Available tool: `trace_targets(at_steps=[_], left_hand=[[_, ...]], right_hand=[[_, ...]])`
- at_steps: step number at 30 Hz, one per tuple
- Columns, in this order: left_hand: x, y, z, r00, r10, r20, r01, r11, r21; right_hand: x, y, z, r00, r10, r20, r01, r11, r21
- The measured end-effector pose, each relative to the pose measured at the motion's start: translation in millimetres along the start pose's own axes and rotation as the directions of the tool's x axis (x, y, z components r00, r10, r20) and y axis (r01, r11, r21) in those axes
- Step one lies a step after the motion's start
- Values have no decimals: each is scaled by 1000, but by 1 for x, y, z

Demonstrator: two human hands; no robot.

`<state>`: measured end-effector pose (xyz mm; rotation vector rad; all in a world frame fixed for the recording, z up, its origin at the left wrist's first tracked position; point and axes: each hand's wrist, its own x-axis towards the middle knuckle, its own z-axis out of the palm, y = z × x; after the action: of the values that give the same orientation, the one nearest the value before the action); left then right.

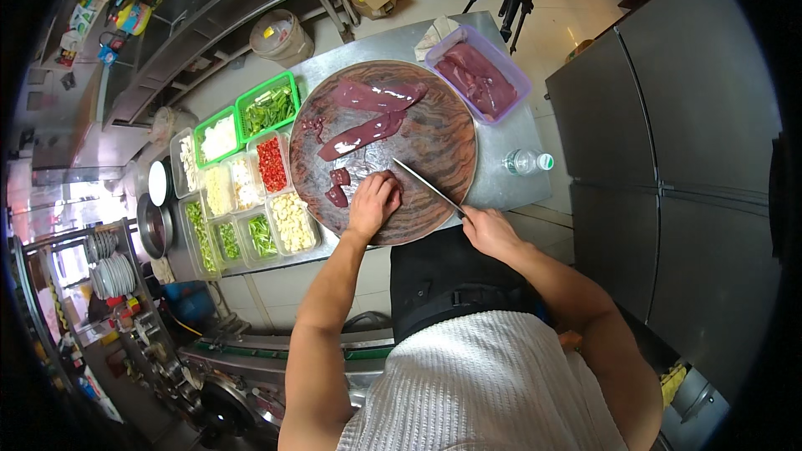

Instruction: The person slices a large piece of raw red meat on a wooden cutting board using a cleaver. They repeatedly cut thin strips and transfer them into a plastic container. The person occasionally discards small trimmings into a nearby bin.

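Observation:
My right hand (489, 232) is closed on the handle of a kitchen knife (429, 185), whose blade points up and left over a round wooden chopping board (438, 138). With fingers curled, my left hand (374, 200) presses down near the board's lower edge, left of the blade; a bit of dark red meat shows at its fingertips, mostly hidden. Small cut chunks of raw meat (336, 195) lie just left of that hand. Farther up the board are a long strip of raw liver-like meat (362, 136) and a larger slab (376, 95), with small scraps at the left.
A purple plastic tub (523, 100) of raw meat and a cloth (437, 36) sit behind the board on the metal table (501, 191). A plastic bottle (526, 163) is at right. Left are green baskets (294, 91) and several clear containers of chopped vegetables, including red chillies (270, 165) and garlic (292, 223).

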<state>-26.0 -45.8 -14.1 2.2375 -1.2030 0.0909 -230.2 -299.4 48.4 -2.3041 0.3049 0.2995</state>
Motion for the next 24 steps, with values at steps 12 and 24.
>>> trace_targets(at_steps=[12, 24], left_hand=[[-24, -3, 7, 974, -111, -197, 89, 989, -120], [-11, -16, 16, 980, -45, -195, 22, 993, -118]], right_hand=[[13, -27, 24, 999, -1, -46, 0, 1000, -23], [6, -59, 8, 993, -90, -70, 80, 988, -135]])
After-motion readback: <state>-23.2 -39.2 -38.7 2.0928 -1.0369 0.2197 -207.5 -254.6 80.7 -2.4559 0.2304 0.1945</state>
